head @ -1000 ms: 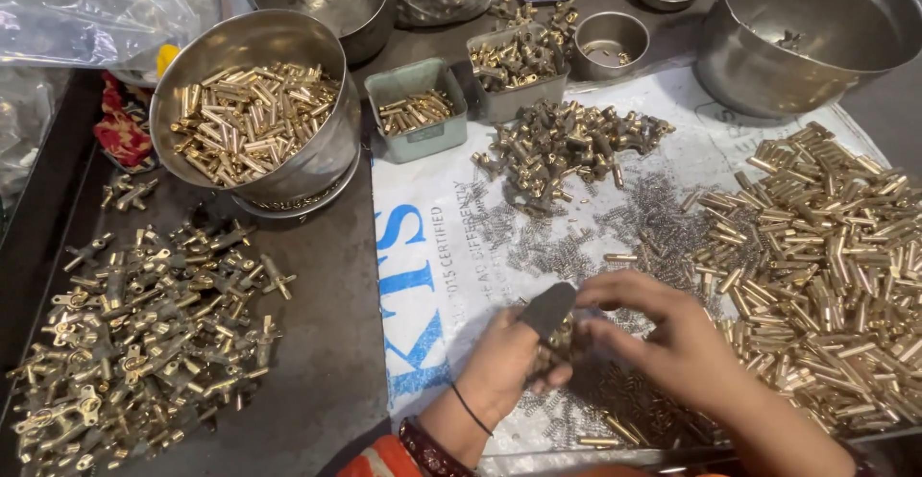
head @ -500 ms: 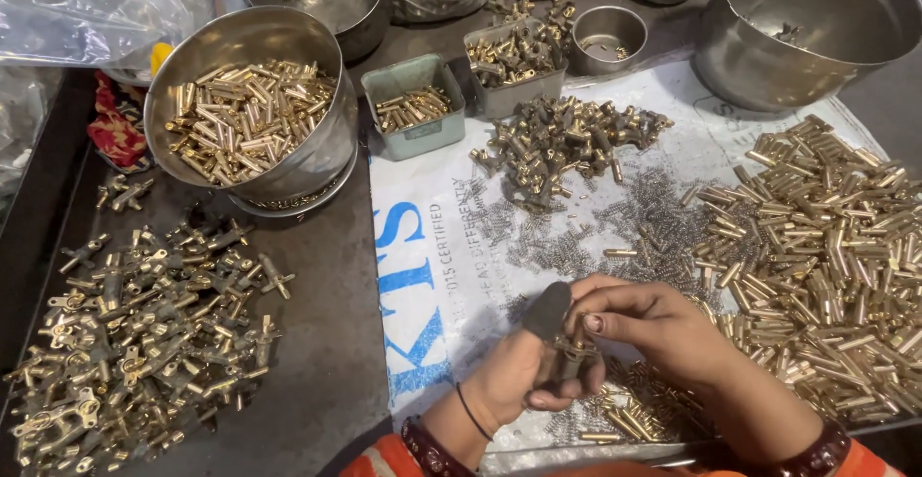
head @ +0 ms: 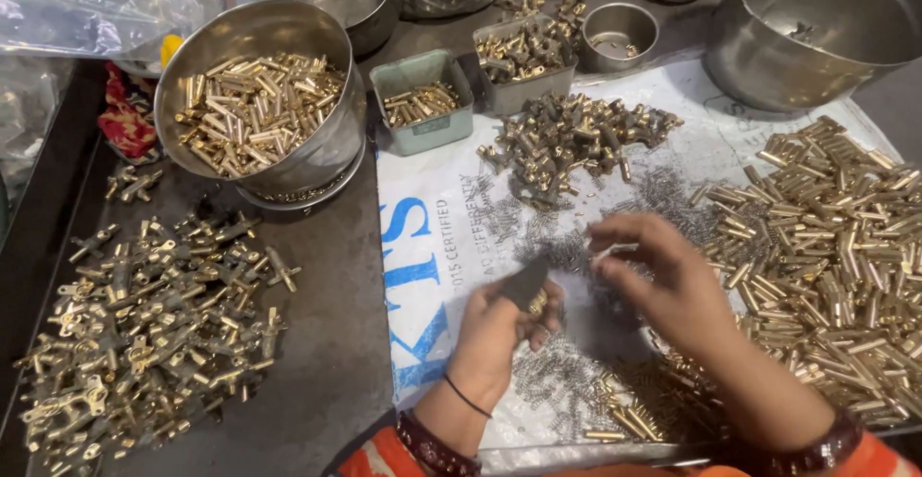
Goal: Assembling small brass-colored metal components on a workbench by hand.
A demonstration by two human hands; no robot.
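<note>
Upward-right, left hand (head: 495,338) tilts dark tool (head: 526,283).

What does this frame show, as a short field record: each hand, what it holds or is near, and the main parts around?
left hand: grip on a small dark tool with a brass piece against it
right hand: fingers spread over the small springs; whether it holds one, cannot tell
right side: pile of brass tubes
left side: brass cross-shaped fittings
back: steel bowl of brass tubes, green tray
surface: printed white sheet

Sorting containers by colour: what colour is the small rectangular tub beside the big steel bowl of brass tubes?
Pale green tub, seen in the head view.
</note>
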